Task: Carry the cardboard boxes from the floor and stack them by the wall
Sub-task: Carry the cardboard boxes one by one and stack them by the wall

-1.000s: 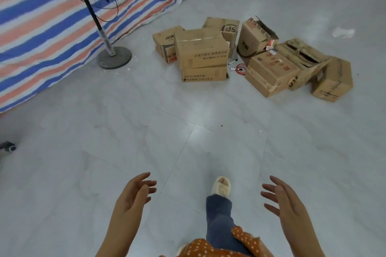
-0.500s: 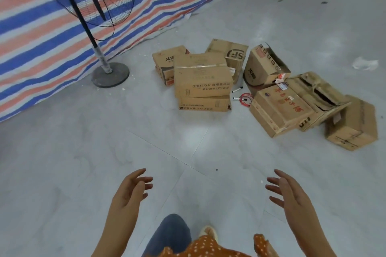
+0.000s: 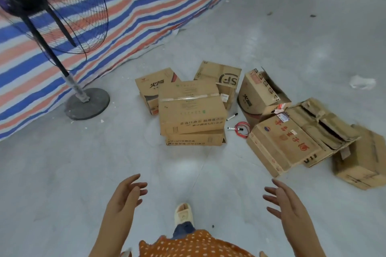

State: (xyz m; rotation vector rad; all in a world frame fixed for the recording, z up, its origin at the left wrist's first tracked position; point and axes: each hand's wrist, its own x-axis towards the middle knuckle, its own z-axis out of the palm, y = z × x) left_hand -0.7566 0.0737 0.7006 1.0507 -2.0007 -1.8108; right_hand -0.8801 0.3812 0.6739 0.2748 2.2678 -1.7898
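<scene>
Left hand [image 3: 127, 193] and right hand [image 3: 286, 202]: both raised at the bottom of the view, palms turned inward, fingers spread and slack, holding nothing. One slipper [image 3: 183, 214] planted on the floor [image 3: 62, 183] between them.

Change: over the last second the boxes have grown and slid down the view, and the fan [image 3: 50, 6] has swung in large at upper left. The person has walked closer with hands unchanged. Reading: still the approach; no box touched, nothing carried yet.

Landmark: top box [image 3: 191, 107], dead ahead of the hands, sitting on a flatter box [image 3: 195, 139]. Both carry a printed line of Chinese text on the near face; too blurred to read for certain.

Behind it to the left, a box with a dark logo [image 3: 155, 86], brand unclear. Behind it to the right, the SF box [image 3: 221, 77], "SF" in a ring, seen inverted.

Right of it: markers [image 3: 232, 117] and a red cable coil [image 3: 242, 129] on the floor, then a tilted open box [image 3: 259, 93], then a long box with red characters [image 3: 286, 144], a torn box [image 3: 325, 125], and a far-right box [image 3: 363, 162].

Beyond all, the striped tarp [image 3: 146, 6] along the wall line; no stack seen against it.
</scene>
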